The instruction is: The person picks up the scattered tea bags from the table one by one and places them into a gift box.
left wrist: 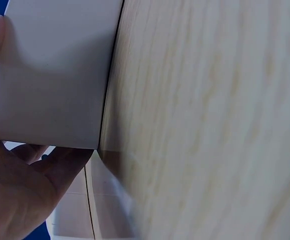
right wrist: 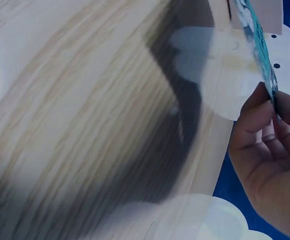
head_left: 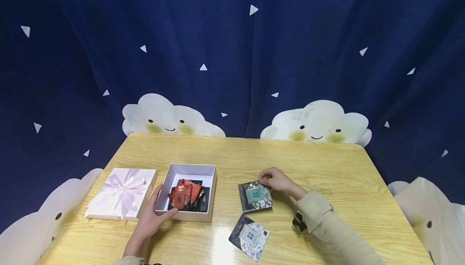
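Note:
An open white gift box (head_left: 196, 215) stands left of centre on the table. Inside it lie several flat sachets (head_left: 180, 197), red and black. My left hand (head_left: 151, 218) holds the box at its near left corner, thumb on the front wall and fingers along the left side; the left wrist view shows the hand round the box wall (left wrist: 50, 90). With thumb and fingertips, my right hand (head_left: 277, 180) pinches the upper right corner of a dark sachet with a green label (head_left: 255, 195). In the right wrist view that sachet (right wrist: 258, 42) appears edge-on, above the tabletop.
A second sachet with a pale grey label (head_left: 250, 236) lies on the wooden table (head_left: 308, 160), nearer me. Left of the box is a white lid (head_left: 145, 176) with a lilac ribbon bow (head_left: 125, 188). A dark blue curtain (head_left: 232, 55) with clouds hangs behind.

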`<state>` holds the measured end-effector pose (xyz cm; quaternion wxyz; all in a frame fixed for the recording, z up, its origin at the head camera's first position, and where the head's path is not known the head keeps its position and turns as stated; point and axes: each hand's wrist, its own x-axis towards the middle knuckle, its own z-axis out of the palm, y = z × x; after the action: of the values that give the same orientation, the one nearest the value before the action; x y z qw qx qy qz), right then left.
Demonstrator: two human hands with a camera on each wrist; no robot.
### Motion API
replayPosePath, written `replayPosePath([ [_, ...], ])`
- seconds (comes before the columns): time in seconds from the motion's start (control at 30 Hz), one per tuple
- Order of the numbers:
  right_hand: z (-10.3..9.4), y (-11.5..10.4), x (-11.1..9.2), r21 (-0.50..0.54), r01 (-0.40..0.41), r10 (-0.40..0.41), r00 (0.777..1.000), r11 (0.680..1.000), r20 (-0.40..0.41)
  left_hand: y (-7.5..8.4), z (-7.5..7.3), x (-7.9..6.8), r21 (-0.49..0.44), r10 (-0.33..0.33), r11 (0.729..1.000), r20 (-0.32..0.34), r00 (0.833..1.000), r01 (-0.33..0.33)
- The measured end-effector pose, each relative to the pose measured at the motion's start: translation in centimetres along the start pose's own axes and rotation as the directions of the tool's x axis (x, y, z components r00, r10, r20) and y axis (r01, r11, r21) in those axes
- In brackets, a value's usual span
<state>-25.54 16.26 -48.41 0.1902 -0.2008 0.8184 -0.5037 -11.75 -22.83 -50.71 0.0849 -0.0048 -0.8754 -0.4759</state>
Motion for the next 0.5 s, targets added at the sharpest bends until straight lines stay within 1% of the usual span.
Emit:
replayPosePath([
  [0.2,0.3,-0.8,0.5,0.048,-0.021,0.022,1.000,0.999,-0.010,-0.1,0.0,0.0,0.000,0.011,1.000,-0.005,1.000,-0.011],
  [0.5,0.9,-2.1,1.5,0.166,-0.048,0.054,0.998,0.985,-0.029,-0.1,0.0,0.0,0.006,-0.008,1.000,0.001,1.000,0.008],
])
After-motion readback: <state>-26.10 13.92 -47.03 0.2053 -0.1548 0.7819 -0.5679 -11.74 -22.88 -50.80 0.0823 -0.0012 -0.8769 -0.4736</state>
